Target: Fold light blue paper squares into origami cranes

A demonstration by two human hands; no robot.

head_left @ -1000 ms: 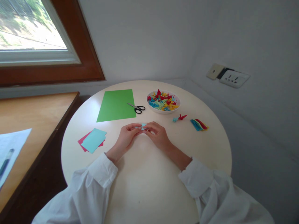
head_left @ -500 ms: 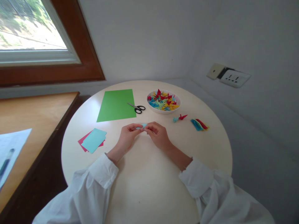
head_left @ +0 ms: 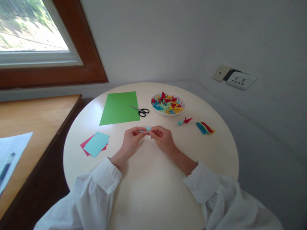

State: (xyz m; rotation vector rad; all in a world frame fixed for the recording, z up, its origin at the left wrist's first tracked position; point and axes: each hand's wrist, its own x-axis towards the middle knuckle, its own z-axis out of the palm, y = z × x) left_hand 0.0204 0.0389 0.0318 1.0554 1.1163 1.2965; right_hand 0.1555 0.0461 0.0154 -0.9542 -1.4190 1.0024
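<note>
A small piece of folded light blue paper (head_left: 148,128) is pinched between my two hands just above the table. My left hand (head_left: 133,138) grips it from the left with thumb and forefinger, and my right hand (head_left: 162,138) does so from the right. Most of the paper is hidden by the fingers, so its folded shape cannot be made out. To the right of my hands lie a red paper crane (head_left: 187,120) and a small light blue folded paper piece (head_left: 180,122).
A white bowl (head_left: 157,112) full of colourful paper cranes stands at the back. Black-handled scissors (head_left: 143,111) overlap a green sheet (head_left: 120,108). Light blue and pink papers (head_left: 96,144) lie left; coloured strips (head_left: 204,128) lie right on the round table (head_left: 148,191).
The fingers have shifted very slightly around the light blue paper, and a little more of it shows. Everything else has stayed in place.
</note>
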